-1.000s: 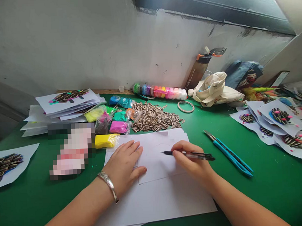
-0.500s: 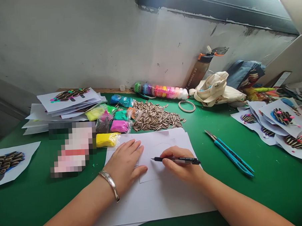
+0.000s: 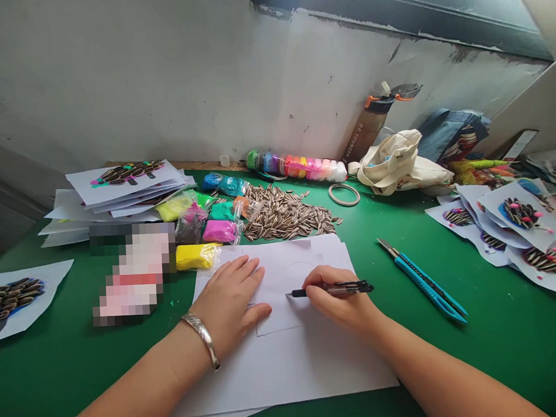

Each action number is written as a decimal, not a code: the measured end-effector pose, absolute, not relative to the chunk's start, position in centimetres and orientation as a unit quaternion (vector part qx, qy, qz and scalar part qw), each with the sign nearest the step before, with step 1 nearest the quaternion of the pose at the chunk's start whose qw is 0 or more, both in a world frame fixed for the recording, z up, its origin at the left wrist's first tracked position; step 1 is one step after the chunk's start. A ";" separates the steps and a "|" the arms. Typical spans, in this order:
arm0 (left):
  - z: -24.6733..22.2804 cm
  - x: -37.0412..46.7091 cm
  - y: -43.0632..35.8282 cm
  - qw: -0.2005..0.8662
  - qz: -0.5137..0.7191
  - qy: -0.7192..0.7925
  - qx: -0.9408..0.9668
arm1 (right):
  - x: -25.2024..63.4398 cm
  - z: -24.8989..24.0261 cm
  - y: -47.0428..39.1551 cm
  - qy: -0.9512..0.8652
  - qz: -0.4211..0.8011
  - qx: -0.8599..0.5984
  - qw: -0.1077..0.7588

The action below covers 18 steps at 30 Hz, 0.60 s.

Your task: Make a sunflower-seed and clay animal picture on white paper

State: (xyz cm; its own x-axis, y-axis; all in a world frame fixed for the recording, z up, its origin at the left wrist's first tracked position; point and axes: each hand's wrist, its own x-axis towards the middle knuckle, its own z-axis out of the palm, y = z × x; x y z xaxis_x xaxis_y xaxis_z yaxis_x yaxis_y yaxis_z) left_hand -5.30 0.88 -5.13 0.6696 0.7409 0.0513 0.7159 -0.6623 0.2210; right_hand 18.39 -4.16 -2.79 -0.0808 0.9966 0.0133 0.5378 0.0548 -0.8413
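White paper lies stacked on the green table in front of me, with faint drawn lines on its upper part. My left hand rests on it, palm down with the fingers stretched out; a silver bracelet is on that wrist. My right hand is closed around a black pen, whose tip points left, at or just above the sheet. Whether the tip touches the paper I cannot tell.
Beyond the paper lie a heap of sunflower seeds and bagged coloured clay. A blue utility knife lies to the right. Seed pictures sit at right, more sheets at left. A bottle leans against the wall.
My right hand and the pen have shifted slightly to the right across the paper. My left hand has stayed in place.
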 end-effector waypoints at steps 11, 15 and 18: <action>-5.2 -5.4 0.8 0.107 0.065 0.411 0.903 | 20.6 -2.6 -3.5 -0.581 0.372 -0.619 0.376; -5.1 -5.4 0.7 0.106 0.061 0.413 0.902 | 21.1 -2.6 -3.3 -0.573 0.372 -0.622 0.382; -5.1 -5.5 0.7 0.105 0.057 0.413 0.903 | 21.4 -2.5 -3.2 -0.565 0.371 -0.625 0.392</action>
